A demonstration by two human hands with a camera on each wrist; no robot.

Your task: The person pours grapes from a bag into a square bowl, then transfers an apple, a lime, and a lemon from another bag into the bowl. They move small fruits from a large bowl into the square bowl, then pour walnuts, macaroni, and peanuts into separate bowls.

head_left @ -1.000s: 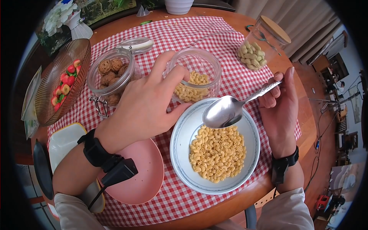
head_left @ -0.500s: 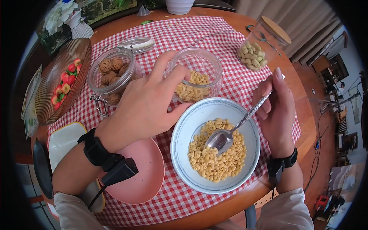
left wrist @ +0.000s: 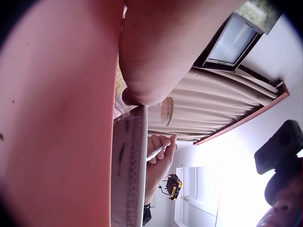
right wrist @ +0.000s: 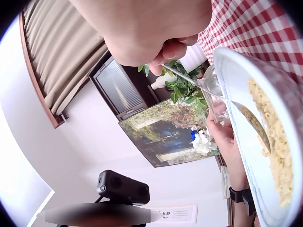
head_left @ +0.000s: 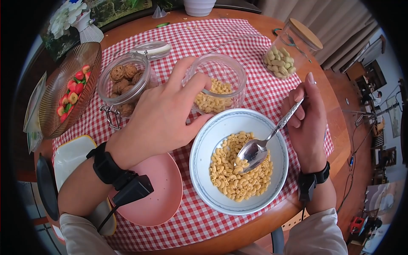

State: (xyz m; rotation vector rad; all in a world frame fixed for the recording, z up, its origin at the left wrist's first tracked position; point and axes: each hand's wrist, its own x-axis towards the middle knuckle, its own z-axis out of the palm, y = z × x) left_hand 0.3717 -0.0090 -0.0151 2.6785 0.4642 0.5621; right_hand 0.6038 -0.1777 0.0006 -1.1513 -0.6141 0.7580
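Note:
My right hand [head_left: 307, 127] holds a metal spoon [head_left: 284, 119] by its patterned handle, above the right side of a white bowl [head_left: 199, 178] with a blue line inside its rim. The spoon's bowl is down at the elbow macaroni [head_left: 238, 185], with a few pieces at its edge. My left hand [head_left: 159, 114] grips the near left side of an open glass jar [head_left: 238, 76] that holds more macaroni, its thumb close to the white bowl's rim. In the right wrist view the spoon [right wrist: 232, 100] slants down into the macaroni [right wrist: 279, 156].
A pink plate [head_left: 159, 199] lies left of the bowl, under my left forearm. A jar of walnuts [head_left: 123, 80] with its lid flipped back, a ribbed glass bowl [head_left: 49, 110] of small red fruit, and a lidded jar of peanuts [head_left: 279, 61] stand farther off on the checked cloth [head_left: 199, 34].
The spoon has come down from above the bowl into the macaroni, then shifted slightly right and up. My right hand has tilted with it. The left hand has stayed put.

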